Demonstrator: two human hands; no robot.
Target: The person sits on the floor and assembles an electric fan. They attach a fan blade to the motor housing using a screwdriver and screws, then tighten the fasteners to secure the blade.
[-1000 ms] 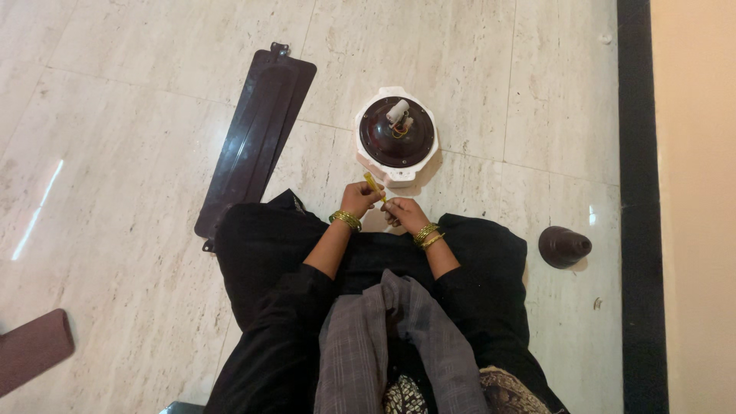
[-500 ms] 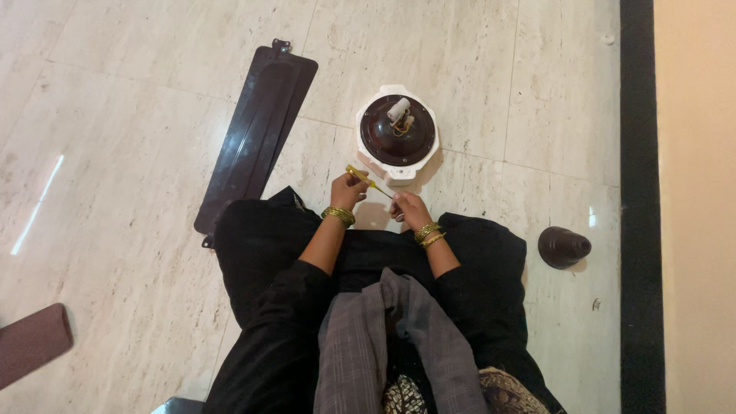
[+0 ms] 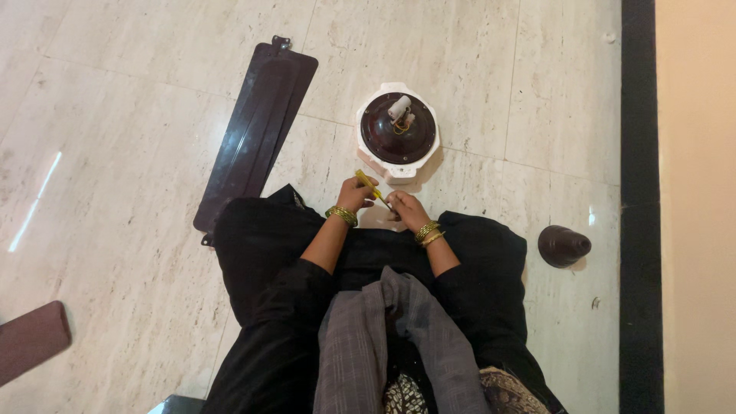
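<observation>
Fan motor (image 3: pixel 398 136) blocks ahead; floor (image 3: pixel 138 253) leftward open.

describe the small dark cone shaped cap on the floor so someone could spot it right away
Start from the round fan motor in its white casing on the pale tiled floor, then look to the right of the seated person's knee. The cap lies alone there, near the black floor strip: small, glossy, cone-shaped, unlike the long flat fan blade.

Lighting was even and bright; a glare streak marked the floor (image 3: pixel 115 100) at left; focus was sharp.
</observation>
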